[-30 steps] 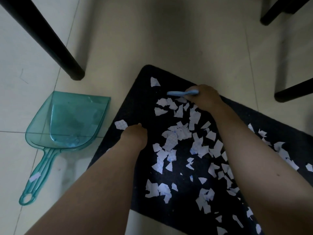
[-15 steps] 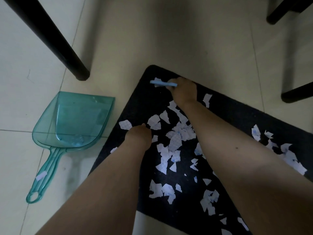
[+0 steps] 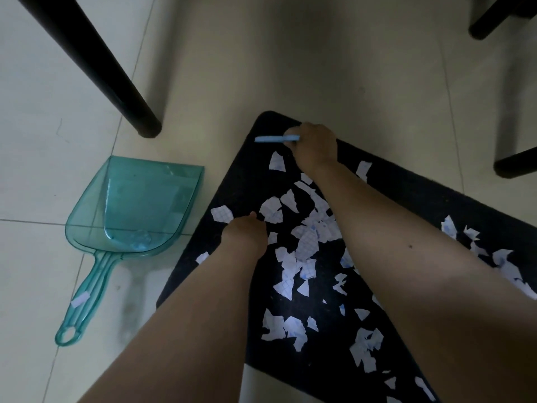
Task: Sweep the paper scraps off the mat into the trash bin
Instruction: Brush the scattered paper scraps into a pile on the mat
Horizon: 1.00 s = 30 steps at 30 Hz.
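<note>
Your right hand has swung its gripped light-blue plastic brush handle to the black rectangular mat's 12 o'clock corner. White torn paper scraps lie between your hands. Your left hand presses the mat, grip unclear.

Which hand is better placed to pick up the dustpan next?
Left. The left hand rests at the mat's edge nearest the dustpan and seems to hold nothing. The right hand already holds the blue brush.

Paper scraps lie scattered on the mat, which sits on the floor. At the mat's nine o'clock lies the dustpan; a table leg stands at eleven.
</note>
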Motion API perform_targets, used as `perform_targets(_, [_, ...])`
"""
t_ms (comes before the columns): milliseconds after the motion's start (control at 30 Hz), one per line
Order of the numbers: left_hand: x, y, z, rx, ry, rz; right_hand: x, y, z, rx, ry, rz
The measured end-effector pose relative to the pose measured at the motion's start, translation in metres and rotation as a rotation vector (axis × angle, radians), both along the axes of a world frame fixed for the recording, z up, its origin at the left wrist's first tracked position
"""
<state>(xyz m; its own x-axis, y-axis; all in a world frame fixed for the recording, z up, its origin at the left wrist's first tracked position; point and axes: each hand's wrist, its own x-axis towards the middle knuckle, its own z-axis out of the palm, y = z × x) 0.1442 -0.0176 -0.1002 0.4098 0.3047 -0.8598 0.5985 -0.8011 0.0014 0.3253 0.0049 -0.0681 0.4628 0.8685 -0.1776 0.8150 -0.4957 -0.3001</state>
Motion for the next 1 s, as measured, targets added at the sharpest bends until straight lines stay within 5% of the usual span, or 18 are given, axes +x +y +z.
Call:
perform_targets(233, [-0.009, -0.010, 0.009, 0.027, -0.098, 0.050, 0.006, -0.045, 0.019, -0.238, 0.059, 0.201])
perform_targets(400, [-0.036, -0.033, 0.013, 0.124, -0.227, 0.174, -0.004, -0.046, 0.030, 0.119, 0.183, 0.022])
perform_targets(800, [-0.074, -0.068, 0.009, -0.049, -0.014, 0.220, -0.050, -0.113, 0.027, -0.297, 0.256, 0.277])
perform_targets(1000, [-0.078, -0.072, 0.007, -0.055, 0.035, 0.234, -0.061, -0.089, 0.050, -0.038, 0.309, 0.142])
